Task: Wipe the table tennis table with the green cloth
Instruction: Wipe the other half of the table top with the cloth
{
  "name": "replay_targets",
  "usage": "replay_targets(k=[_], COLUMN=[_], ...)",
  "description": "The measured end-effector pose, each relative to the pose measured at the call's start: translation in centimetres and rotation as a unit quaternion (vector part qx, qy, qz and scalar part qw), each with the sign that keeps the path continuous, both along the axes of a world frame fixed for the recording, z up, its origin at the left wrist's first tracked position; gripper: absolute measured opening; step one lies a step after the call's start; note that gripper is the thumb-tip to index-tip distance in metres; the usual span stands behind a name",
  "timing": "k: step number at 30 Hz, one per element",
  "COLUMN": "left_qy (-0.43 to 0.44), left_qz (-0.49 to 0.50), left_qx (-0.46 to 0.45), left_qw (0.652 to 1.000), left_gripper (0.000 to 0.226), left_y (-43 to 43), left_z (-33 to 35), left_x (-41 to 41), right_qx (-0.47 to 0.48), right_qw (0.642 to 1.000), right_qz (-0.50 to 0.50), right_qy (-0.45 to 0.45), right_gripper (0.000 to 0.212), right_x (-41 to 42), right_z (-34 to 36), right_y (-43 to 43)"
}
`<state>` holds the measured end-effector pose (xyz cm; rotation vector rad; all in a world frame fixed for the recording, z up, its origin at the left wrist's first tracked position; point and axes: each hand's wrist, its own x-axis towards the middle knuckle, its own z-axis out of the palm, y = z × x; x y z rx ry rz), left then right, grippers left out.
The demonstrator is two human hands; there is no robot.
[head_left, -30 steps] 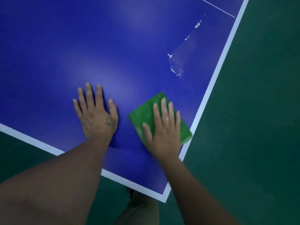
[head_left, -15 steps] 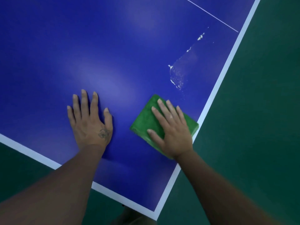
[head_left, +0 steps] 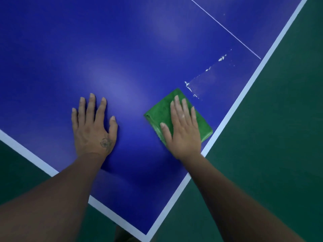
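The blue table tennis table (head_left: 122,55) with white edge lines fills most of the head view; its near corner points toward me. A folded green cloth (head_left: 160,110) lies flat on it close to the right edge line. My right hand (head_left: 182,128) presses down on the cloth with straight fingers, covering its middle. My left hand (head_left: 93,124) rests flat on the bare blue surface to the left of the cloth, fingers spread. A patch with white flecks and a dull smear (head_left: 206,77) marks the table just beyond the cloth.
Dark green floor (head_left: 271,137) surrounds the table on the right and at the lower left. A thin white centre line (head_left: 225,28) crosses the far right of the table. The white border (head_left: 236,103) runs right beside the cloth.
My right hand has slid the cloth away from me toward the white-flecked patch and turned its fingers straighter. My left hand stays flat on the table.
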<state>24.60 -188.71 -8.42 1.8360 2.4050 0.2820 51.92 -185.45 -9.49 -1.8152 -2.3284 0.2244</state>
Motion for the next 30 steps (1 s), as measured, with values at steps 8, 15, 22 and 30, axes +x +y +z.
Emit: replay_targets(k=[8,15,22,30], left_qy=[-0.002,-0.003,-0.012,-0.004], left_qz=[-0.001,-0.002,0.002,-0.005], left_qx=[0.03,0.066,0.067,0.074], left_qw=[1.0,0.998,0.998,0.997], left_gripper=[0.065,0.063,0.062,0.059], left_y=[0.0,0.2,0.2,0.3], left_z=[-0.4,-1.6,-1.3,-1.2], left_x=[-0.1,-0.5,-0.4,-0.1], right_qx=[-0.019,-0.01,-0.038,-0.012], right_qw=[0.999,0.992,0.979,0.997], right_qz=[0.034,-0.126,-0.202,-0.076], right_qy=[0.004,-0.018,-0.018,0.03], right_gripper=[0.077,0.077,0.077,0.074], right_x=[-2.4,-3.1,-2.9,-7.5], right_z=[-0.3,-0.1,0.2,0.1], right_y=[-4.6,12.1,15.0,1.3])
